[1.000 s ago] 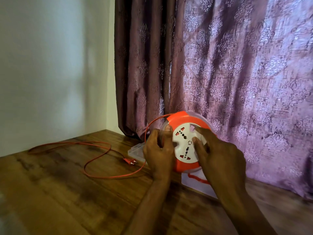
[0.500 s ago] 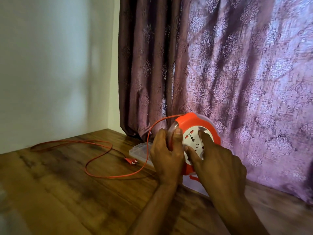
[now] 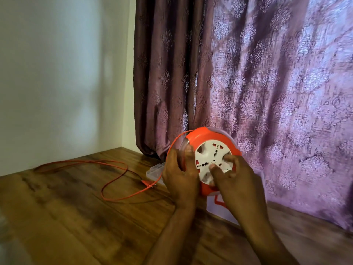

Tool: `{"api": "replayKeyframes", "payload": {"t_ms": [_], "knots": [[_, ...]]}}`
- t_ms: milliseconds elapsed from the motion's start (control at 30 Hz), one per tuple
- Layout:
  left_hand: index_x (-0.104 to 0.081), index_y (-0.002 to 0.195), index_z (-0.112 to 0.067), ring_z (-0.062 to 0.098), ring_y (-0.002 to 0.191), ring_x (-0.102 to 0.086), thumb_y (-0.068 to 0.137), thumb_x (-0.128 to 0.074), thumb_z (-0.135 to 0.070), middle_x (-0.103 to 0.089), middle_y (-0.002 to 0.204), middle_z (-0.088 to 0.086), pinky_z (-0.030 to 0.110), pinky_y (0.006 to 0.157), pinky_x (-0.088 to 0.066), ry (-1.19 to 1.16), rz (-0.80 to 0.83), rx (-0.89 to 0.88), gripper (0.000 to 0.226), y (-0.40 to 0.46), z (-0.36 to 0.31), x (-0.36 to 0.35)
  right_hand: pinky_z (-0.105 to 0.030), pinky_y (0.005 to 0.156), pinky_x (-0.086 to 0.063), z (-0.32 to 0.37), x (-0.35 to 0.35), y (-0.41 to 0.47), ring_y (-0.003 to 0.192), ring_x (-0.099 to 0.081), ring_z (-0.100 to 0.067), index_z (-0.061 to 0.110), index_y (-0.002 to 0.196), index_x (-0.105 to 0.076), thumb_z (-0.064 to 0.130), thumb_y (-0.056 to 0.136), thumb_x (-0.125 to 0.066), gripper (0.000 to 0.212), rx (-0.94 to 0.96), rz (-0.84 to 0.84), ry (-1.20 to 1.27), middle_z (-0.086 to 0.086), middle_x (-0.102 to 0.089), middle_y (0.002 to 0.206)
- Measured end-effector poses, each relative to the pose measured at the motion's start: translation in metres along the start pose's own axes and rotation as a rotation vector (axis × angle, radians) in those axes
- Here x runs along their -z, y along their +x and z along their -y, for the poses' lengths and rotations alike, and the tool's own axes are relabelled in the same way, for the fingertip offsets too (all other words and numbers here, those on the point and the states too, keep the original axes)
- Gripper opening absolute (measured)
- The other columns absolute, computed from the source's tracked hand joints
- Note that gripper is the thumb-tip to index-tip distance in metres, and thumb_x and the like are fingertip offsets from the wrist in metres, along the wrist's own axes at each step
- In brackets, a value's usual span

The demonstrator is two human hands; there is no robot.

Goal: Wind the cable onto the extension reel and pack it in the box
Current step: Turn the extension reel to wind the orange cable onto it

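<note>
An orange extension reel (image 3: 208, 136) with a white socket face (image 3: 211, 155) stands upright above the wooden table (image 3: 76, 217). My left hand (image 3: 179, 180) grips its left rim, thumb on the front edge. My right hand (image 3: 238, 184) presses fingers into the white face's recesses. The orange cable (image 3: 114, 196) runs from the reel's top left down to the table in loose loops, its plug (image 3: 149, 183) lying flat. A clear plastic box (image 3: 154, 170) sits behind the reel, mostly hidden by my hands.
A purple patterned curtain (image 3: 248, 73) hangs close behind the reel. A white wall (image 3: 57, 73) stands at the left. A white and orange sheet or box part (image 3: 219, 207) lies under the reel.
The white socket face has turned under my right hand's fingers. The cable loop on the table has drawn in slightly. My left hand keeps the same hold.
</note>
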State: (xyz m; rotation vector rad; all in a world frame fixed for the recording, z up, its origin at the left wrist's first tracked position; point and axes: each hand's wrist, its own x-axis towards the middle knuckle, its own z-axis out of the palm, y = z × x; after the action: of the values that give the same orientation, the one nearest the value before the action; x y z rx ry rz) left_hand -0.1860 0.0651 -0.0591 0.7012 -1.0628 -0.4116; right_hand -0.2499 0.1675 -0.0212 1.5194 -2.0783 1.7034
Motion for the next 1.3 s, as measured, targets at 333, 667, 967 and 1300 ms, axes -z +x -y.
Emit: {"api": "replayKeyframes", "payload": {"t_ms": [333,667,967,1300], "knots": [[-0.058,0.081,-0.008,0.029,0.073,-0.064,0.091,-0.05,-0.052,-0.066,0.076,0.01,0.051,0.067,-0.054,-0.044,0.021,0.006,0.046,-0.005,-0.009,0.0,-0.028,0.065,-0.041,0.004,0.007,-0.01,0.104,-0.059,-0.017,0.054,0.14,-0.009,0.026,0.093,-0.042,0.064,0.398,0.083,-0.702,0.0,-0.027,0.137],[-0.057,0.078,-0.009,0.027,0.074,-0.064,0.087,-0.049,-0.056,-0.067,0.074,0.008,0.049,0.07,-0.054,-0.039,0.035,0.062,0.049,-0.004,-0.005,-0.001,-0.034,0.073,-0.048,0.001,-0.005,0.009,0.097,-0.063,-0.023,0.05,0.139,-0.016,0.058,0.085,-0.045,0.062,0.312,0.043,-0.692,0.001,-0.056,0.119],[-0.049,0.068,-0.017,0.021,0.064,-0.056,0.088,-0.049,-0.056,-0.06,0.065,0.002,0.041,0.064,-0.049,-0.026,0.045,0.006,0.043,-0.009,-0.005,-0.005,-0.038,0.08,-0.042,0.01,0.005,0.018,0.108,-0.055,-0.036,0.031,0.124,-0.045,0.073,0.074,-0.05,0.065,-0.08,0.065,-0.448,-0.012,-0.059,0.119],[-0.061,0.075,-0.018,0.01,0.069,-0.06,0.083,-0.044,-0.064,-0.065,0.069,0.001,0.033,0.068,-0.051,-0.08,0.018,0.08,0.05,-0.002,-0.006,-0.003,-0.031,0.064,-0.041,0.019,0.02,0.011,0.1,-0.06,-0.025,0.044,0.133,-0.019,0.025,0.09,-0.046,0.054,0.401,0.202,-0.736,-0.002,-0.033,0.134]]}}
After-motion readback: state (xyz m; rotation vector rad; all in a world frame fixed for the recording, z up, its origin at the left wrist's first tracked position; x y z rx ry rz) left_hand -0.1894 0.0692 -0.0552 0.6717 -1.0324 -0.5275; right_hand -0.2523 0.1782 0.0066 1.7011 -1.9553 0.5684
